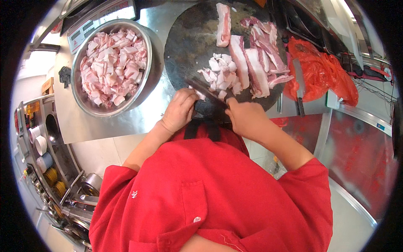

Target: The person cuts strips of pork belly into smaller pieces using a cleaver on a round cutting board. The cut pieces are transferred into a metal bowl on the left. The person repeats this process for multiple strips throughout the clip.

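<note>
My right hand [247,116] grips the handle of a kitchen knife [206,92], whose dark blade slants to the upper left over a round chopping board [189,41]. Bent fingers of my left hand [180,108] hold a small piece of pork [199,94] against the board, close beside the blade. Just beyond the knife lies a pile of cut pork pieces [222,74]. Long strips of pork belly [256,72] are spread to its right, and one more strip [223,25] lies farther back. Part of the held piece is hidden by my fingers and the blade.
A steel bowl [148,75] heaped with cut pork stands left on the steel table [141,123], before a digital scale [85,31]. Right of the board, a second knife [299,78] rests against a red plastic bag [315,69]. Shelves [67,157] with bowls stand at left.
</note>
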Tool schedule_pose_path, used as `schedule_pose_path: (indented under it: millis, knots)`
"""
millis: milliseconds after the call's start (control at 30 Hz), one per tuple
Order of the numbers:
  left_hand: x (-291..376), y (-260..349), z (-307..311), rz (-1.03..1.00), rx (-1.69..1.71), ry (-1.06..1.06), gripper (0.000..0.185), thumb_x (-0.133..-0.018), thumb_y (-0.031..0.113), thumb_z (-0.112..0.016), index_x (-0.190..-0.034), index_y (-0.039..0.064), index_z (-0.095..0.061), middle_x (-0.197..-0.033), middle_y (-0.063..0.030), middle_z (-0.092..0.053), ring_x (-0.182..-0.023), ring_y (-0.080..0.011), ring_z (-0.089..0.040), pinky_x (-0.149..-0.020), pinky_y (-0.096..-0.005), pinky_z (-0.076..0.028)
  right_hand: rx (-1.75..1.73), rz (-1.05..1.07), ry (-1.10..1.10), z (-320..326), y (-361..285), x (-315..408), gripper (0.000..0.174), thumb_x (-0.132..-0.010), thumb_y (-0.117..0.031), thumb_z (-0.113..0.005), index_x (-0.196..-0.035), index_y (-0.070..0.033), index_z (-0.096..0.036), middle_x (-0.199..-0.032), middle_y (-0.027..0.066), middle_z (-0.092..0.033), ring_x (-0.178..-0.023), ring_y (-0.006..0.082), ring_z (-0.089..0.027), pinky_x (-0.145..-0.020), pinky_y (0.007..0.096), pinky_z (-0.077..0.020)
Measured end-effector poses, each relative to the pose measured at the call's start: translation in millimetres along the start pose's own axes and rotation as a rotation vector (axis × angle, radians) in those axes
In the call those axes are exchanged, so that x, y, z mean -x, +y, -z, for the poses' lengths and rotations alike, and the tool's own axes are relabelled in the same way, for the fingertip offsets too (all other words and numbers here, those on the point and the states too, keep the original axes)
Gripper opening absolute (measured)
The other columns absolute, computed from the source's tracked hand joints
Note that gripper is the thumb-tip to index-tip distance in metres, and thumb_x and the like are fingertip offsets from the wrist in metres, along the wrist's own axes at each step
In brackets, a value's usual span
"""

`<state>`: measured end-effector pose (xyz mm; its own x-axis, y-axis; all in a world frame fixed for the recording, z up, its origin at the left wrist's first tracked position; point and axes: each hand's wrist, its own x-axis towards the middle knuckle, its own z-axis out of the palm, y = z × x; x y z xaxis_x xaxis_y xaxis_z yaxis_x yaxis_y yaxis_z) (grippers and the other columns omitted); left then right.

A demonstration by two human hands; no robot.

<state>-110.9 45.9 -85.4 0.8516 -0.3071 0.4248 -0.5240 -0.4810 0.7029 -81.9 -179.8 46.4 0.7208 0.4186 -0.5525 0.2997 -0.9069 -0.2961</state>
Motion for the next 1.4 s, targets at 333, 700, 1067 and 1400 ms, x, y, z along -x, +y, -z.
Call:
schedule_pose_path:
  millis: [333, 700, 1067, 1400]
  knots:
    - [-2.1, -7.8, 1.6, 0.010, -0.024, -0.011, 0.026, -0.076, -0.006, -0.067, -0.101, 0.000, -0.064, -0.107, -0.0156, -0.062, -0.104, -0.0372, -0.060, -0.093, -0.0433, -0.051, -0.111, 0.089, 0.195, -27.9, -5.4, -50.6, 0.024, -0.096, -0.022, -0.060, -0.095, 0.001, -0.056, -0.079, 0.0264, -0.067, -0.078, 0.0461, -0.068, -0.070, 0.0554, -0.0515]
    - [-3.1, -5.8, -1.8, -0.001, -0.035, 0.040, 0.025, -0.076, -0.006, -0.067, -0.100, -0.001, -0.065, -0.105, -0.0167, -0.062, -0.101, -0.0369, -0.061, -0.090, -0.0423, -0.052, -0.033, 0.049, -0.015, -9.6, -0.3, -11.8, 0.025, -0.097, -0.021, -0.058, -0.100, 0.003, -0.052, -0.078, 0.0270, -0.067, -0.077, 0.0464, -0.068, -0.071, 0.0564, -0.0514]
    - [-10.6, -3.2, -3.8, 0.004, -0.071, -0.012, 0.023, -0.077, -0.005, -0.066, -0.100, -0.001, -0.065, -0.105, -0.0176, -0.063, -0.101, -0.0381, -0.061, -0.089, -0.0435, -0.052, -0.099, 0.203, 0.267, -31.2, -12.8, -73.7, 0.024, -0.092, -0.020, -0.063, -0.095, 0.003, -0.057, -0.072, 0.0259, -0.066, -0.070, 0.0462, -0.067, -0.067, 0.0557, -0.0519]
    - [-59.0, 7.4, -28.8, 0.099, -0.006, -0.033, 0.020, -0.085, -0.003, -0.061, -0.104, 0.001, -0.057, -0.106, -0.0204, -0.059, -0.096, -0.0425, -0.061, -0.081, -0.0474, -0.052, -0.334, -0.227, 0.523, -11.0, 42.1, -10.8, 0.032, -0.097, -0.026, -0.061, -0.109, 0.003, -0.059, -0.088, 0.0285, -0.068, -0.086, 0.0477, -0.066, -0.076, 0.0524, -0.0522]
